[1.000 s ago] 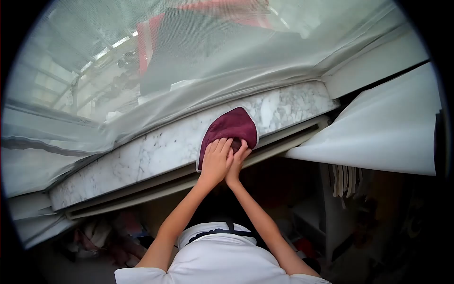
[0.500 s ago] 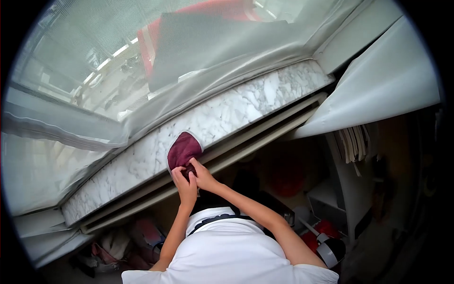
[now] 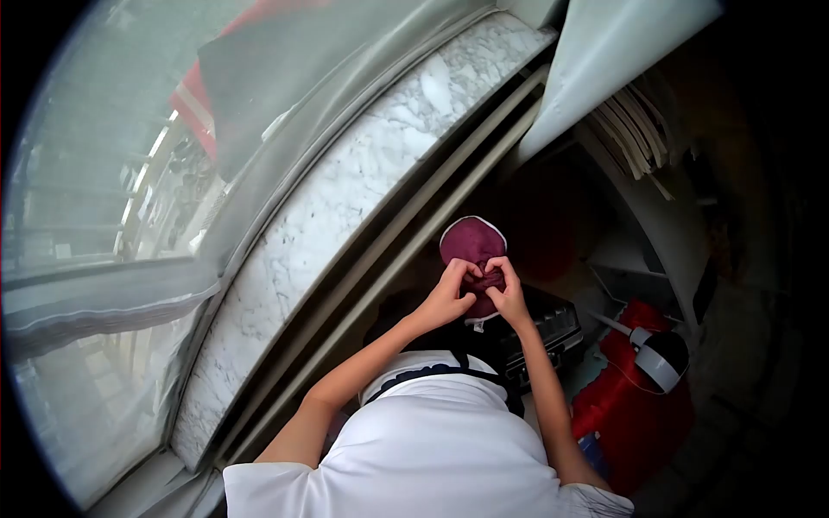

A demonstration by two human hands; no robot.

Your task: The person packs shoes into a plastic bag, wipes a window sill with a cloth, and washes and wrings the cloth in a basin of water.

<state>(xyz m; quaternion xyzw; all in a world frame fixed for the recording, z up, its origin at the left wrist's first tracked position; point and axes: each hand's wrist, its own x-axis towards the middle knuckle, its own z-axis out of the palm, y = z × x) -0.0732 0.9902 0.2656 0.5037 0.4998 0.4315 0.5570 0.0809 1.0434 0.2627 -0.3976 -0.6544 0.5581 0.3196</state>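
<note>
In the head view a maroon cloth piece (image 3: 471,240) with pale edging is held in front of my body, away from the window sill. Its upper part spreads out rounded, while the middle is bunched up. My left hand (image 3: 451,292) pinches the bunched part from the left. From the other side my right hand (image 3: 508,293) grips the same gathered fabric, its fingertips close to those of the left. A lower bit of the cloth with a small white tag hangs below the hands. What kind of item the cloth is I cannot tell.
A marble window sill (image 3: 345,186) runs diagonally on the left, with a pale rail (image 3: 414,229) along its edge. Sheer curtain (image 3: 112,306) covers the window. To the right are a black case (image 3: 557,332), a white lamp-like object (image 3: 661,361), red fabric (image 3: 635,414) and hanging papers (image 3: 630,129).
Both hands have carried the maroon cloth off the sill edge to the right, in front of the body. The view has turned, so the sill now slants more steeply.
</note>
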